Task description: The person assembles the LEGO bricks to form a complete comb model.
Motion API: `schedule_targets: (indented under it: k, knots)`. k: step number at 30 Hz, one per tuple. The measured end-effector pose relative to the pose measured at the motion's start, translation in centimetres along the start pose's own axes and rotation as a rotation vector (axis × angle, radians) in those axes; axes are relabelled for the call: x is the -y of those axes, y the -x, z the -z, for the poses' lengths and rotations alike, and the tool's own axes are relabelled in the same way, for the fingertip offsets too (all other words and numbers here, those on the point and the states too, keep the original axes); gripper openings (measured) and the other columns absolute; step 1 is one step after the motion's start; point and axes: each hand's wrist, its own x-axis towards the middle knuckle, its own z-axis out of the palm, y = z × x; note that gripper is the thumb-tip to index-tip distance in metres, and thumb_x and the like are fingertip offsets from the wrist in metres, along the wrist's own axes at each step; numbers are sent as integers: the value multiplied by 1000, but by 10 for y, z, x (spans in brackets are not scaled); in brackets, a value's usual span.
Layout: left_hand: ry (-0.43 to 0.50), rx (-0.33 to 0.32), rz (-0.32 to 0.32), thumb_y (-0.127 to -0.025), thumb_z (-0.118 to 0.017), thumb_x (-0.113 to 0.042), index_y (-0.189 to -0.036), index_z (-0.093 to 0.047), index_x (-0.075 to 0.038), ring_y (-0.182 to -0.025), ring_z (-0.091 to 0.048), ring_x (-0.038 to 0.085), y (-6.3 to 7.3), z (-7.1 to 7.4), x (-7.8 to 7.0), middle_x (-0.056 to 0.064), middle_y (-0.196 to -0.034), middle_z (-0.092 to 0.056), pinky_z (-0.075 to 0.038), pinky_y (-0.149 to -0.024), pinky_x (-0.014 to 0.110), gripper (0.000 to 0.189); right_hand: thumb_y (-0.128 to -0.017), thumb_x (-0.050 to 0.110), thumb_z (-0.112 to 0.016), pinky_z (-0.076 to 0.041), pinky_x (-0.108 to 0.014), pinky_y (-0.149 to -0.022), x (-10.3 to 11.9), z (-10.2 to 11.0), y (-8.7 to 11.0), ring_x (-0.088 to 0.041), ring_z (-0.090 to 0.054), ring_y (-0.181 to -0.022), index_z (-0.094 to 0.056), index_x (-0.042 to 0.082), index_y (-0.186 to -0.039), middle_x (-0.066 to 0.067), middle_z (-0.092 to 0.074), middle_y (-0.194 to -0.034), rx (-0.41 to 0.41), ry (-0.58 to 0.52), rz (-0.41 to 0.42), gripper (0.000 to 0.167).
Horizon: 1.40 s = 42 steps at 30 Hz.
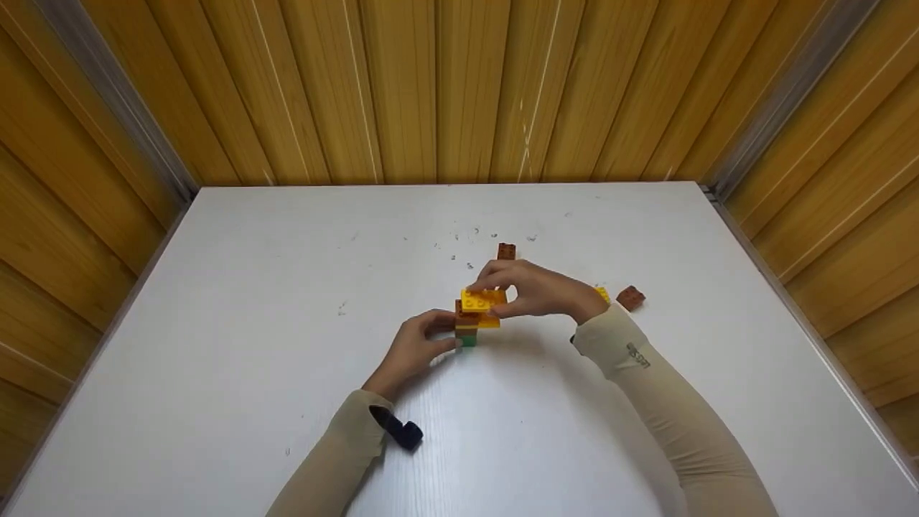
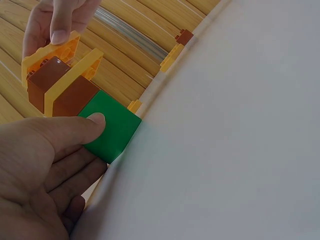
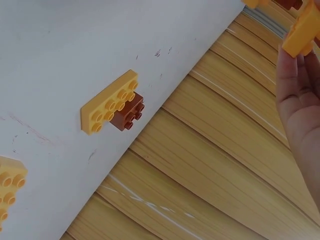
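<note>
A small stack of toy building bricks stands on the white table, with a green brick (image 2: 111,126) at its base. Above that come a brown brick (image 2: 75,98), a yellow plate (image 2: 75,80) that sticks out to one side, and another brown brick (image 2: 44,85). My left hand (image 1: 416,345) grips the stack low down, its thumb on the green brick. At the top, my right hand (image 1: 535,287) pinches a second yellow plate (image 1: 475,300) over the upper brown brick. Whether that plate is pressed fully down I cannot tell.
A loose brown brick (image 1: 507,251) lies behind the right hand. Further right are another brown brick (image 1: 631,298) and a yellow piece (image 1: 602,293), partly hidden by the right wrist. Ribbed wood-look walls (image 1: 467,93) stand behind and beside the table (image 1: 287,251).
</note>
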Motion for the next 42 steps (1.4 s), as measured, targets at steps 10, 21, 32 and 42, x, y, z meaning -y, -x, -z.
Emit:
schedule_targets:
  k: [10, 21, 32, 42]
  knots:
    - [-23, -8, 16, -84, -73, -11, -120, -64, -14, -113, -62, 18, -1, 0, 1, 2, -119, -68, -46, -104, 37, 37, -88, 12, -68, -52, -44, -92, 5, -2, -2, -22, -56, -108, -62, 14, -129, -6, -59, -119, 10, 6, -20, 42]
    - [-12, -3, 7, -84, -72, -10, -121, -63, -14, -113, -62, 18, -1, -1, 3, 3, -120, -67, -46, -104, 36, 38, -89, 12, -66, -51, -41, -89, 8, -4, -3, -21, -56, -102, -62, 13, -130, -6, -60, -116, 14, 82, 22, 41]
    - [-3, -10, -9, -84, -72, -7, -121, -63, -12, -113, -62, 19, -1, -1, 2, 4, -119, -67, -47, -103, 36, 38, -88, 13, -67, -48, -33, -84, 12, -1, -3, -18, -54, -96, -62, 16, -129, -3, -60, -110, 31, 49, -42, 41]
    - [-16, -11, -4, -84, -72, -8, -121, -63, -12, -112, -63, 19, -1, -1, 1, 5, -119, -67, -47, -103, 37, 38, -87, 13, -68, -51, -45, -87, 11, -4, -7, -20, -55, -98, -63, 14, -129, -4, -60, -107, 50, 41, -81, 41]
